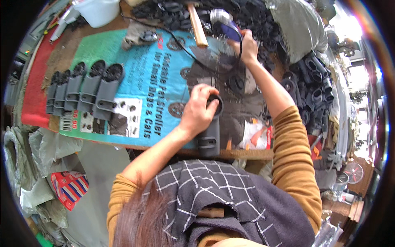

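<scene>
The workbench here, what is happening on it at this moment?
A person works at a bench covered by a blue printed cardboard sheet. The left hand presses on the round top of a dark grey plastic tube part standing at the bench edge. The right hand reaches to a power tool farther back. Five similar parts lie in a row on the left.

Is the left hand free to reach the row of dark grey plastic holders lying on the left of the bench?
Probably not right now: the left hand is gripping a dark grey plastic holder. The path to the row of dark grey plastic holders looks unobstructed.
</scene>
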Demonstrator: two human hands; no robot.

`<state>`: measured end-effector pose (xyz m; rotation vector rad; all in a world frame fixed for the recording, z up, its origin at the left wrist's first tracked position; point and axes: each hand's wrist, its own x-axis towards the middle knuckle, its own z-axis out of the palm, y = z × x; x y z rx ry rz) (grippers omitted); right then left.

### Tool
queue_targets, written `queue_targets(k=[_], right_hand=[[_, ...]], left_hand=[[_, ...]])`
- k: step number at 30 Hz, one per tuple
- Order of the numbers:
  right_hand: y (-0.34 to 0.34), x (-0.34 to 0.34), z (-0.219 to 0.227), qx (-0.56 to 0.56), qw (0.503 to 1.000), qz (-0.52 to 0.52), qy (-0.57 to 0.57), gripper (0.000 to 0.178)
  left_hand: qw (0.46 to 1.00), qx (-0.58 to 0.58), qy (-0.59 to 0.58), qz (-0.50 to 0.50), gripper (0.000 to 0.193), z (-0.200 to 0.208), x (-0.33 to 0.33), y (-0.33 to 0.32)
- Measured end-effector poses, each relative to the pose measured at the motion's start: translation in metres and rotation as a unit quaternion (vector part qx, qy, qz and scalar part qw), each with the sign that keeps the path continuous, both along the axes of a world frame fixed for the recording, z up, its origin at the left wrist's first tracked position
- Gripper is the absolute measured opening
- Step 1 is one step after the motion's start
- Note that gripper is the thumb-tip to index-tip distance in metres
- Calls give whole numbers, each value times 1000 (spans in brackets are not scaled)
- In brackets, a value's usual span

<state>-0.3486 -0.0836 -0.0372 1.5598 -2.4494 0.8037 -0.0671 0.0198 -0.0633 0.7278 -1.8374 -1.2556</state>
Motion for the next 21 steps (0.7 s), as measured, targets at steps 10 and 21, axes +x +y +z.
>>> queue_targets(k=[10, 21], right_hand=[[184, 126, 62, -36, 970, 218, -106, 71], [266, -153, 82, -16, 958, -242, 153, 66]], left_hand=[[980, -131, 84, 122, 17, 62, -28, -29], [841, -284, -421, 188, 63, 54, 131, -142]])
